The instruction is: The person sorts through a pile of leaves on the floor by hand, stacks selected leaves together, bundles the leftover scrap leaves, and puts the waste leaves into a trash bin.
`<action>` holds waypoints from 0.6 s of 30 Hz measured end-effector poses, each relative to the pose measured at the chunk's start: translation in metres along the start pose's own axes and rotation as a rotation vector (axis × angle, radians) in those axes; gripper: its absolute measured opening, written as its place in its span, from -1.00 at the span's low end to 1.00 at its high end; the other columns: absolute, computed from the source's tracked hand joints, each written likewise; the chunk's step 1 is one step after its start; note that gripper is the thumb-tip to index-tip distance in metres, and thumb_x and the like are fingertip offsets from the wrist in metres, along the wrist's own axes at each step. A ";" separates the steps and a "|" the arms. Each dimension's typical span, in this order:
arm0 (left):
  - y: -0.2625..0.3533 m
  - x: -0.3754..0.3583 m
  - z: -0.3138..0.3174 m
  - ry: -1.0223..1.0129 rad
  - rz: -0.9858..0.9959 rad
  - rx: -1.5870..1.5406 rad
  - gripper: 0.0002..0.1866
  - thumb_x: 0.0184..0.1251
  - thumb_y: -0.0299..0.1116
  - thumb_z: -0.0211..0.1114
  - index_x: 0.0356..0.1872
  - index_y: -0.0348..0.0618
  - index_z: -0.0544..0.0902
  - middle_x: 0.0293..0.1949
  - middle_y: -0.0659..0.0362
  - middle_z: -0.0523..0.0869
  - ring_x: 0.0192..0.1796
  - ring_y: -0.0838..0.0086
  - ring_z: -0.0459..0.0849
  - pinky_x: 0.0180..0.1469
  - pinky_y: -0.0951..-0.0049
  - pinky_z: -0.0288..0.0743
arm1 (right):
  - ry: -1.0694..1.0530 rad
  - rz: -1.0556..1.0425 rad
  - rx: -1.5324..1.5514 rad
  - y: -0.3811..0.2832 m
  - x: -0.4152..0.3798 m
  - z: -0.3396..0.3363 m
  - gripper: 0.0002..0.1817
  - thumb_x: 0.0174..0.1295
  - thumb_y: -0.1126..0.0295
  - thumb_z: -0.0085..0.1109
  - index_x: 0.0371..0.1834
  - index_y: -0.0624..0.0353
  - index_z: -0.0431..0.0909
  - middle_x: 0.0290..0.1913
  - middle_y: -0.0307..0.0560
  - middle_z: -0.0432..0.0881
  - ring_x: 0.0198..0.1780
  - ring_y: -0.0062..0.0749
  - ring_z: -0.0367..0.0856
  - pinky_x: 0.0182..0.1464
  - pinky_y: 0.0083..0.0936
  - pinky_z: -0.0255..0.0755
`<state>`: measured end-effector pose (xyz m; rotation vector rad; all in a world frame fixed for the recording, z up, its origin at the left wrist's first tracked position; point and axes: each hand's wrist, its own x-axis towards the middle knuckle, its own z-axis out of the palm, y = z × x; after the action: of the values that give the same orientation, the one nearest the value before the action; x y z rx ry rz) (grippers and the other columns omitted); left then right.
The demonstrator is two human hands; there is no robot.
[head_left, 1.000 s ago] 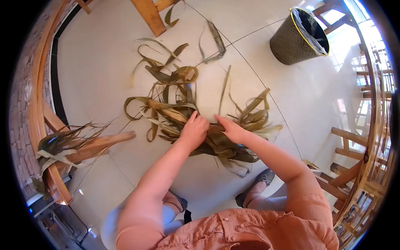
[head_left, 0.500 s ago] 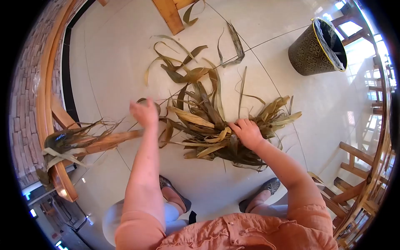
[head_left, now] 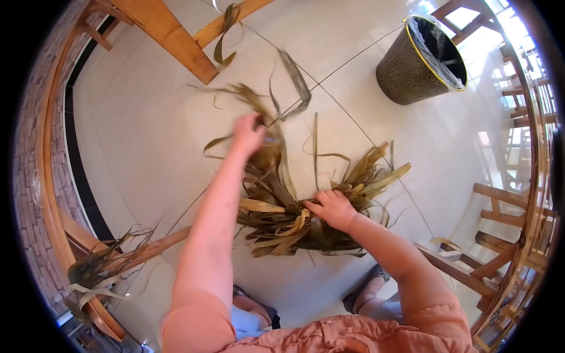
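Observation:
A bundle of long dried leaves [head_left: 282, 220], brown and olive, lies spread on the tiled floor in front of my feet. My right hand [head_left: 336, 210] grips it near its middle, fingers curled over the leaves and thumb toward the left. Beyond its left part, my left hand [head_left: 248, 136] is smeared by motion, with fingers closed on leaf strands [head_left: 268, 156] that run back to the bundle. Something dark shows at its fingertips, too blurred to name. Under both hands, parts of the leaves are hidden.
A patterned bin [head_left: 406, 67] with a plastic liner stands at the upper right. Loose leaves [head_left: 297, 79] lie on the floor beyond the bundle. Wooden legs [head_left: 170, 38] reach in at the top. More leaves [head_left: 100, 265] hang over a wooden bar at the left. Wooden furniture lines the right.
My left hand has moved right and away from me, onto the leaf strands, which have shifted. My right hand stays on the bundle. The camera view has shifted.

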<state>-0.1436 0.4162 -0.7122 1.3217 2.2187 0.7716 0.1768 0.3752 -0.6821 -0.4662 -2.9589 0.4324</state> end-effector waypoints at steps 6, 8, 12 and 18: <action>0.080 -0.091 0.017 -0.472 0.096 0.126 -0.70 0.16 -0.39 0.15 -0.06 -0.02 0.61 -0.03 0.00 0.52 0.05 0.09 0.50 0.09 0.19 0.42 | -0.016 0.364 0.227 0.004 0.017 0.007 -0.39 -0.02 0.48 0.15 0.20 -0.13 0.37 0.01 -0.08 0.43 -0.05 -0.07 0.45 -0.09 -0.29 0.45; 0.066 -0.113 0.024 -0.562 0.107 0.094 -0.70 0.14 -0.43 0.14 -0.06 -0.11 0.61 -0.05 -0.04 0.57 0.06 0.09 0.52 0.10 0.23 0.41 | 0.104 0.326 0.197 0.008 0.041 -0.006 -0.38 0.00 0.49 0.12 0.23 -0.09 0.32 0.12 0.00 0.37 -0.05 -0.05 0.46 -0.07 -0.33 0.46; 0.050 -0.107 0.014 -0.744 0.144 0.027 -0.69 0.13 -0.46 0.12 -0.06 -0.14 0.61 -0.07 -0.03 0.60 0.05 0.10 0.54 0.09 0.25 0.41 | -0.026 0.338 0.109 0.002 0.061 -0.023 -0.36 -0.02 0.49 0.14 0.24 -0.03 0.32 0.31 0.06 0.23 0.05 -0.03 0.41 -0.01 -0.36 0.45; 0.052 0.013 -0.066 0.126 0.125 0.126 -0.62 0.16 -0.41 0.13 0.05 -0.10 0.58 0.25 -0.18 0.30 0.21 0.00 0.39 0.22 0.22 0.34 | -0.035 0.280 0.201 0.016 0.049 0.004 -0.42 -0.11 0.41 0.23 0.12 0.01 0.46 0.29 -0.05 0.28 0.14 -0.10 0.34 0.13 -0.25 0.34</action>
<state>-0.1563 0.4321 -0.6297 1.5223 2.3336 0.7908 0.1345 0.4038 -0.6875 -0.8581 -2.8480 0.7648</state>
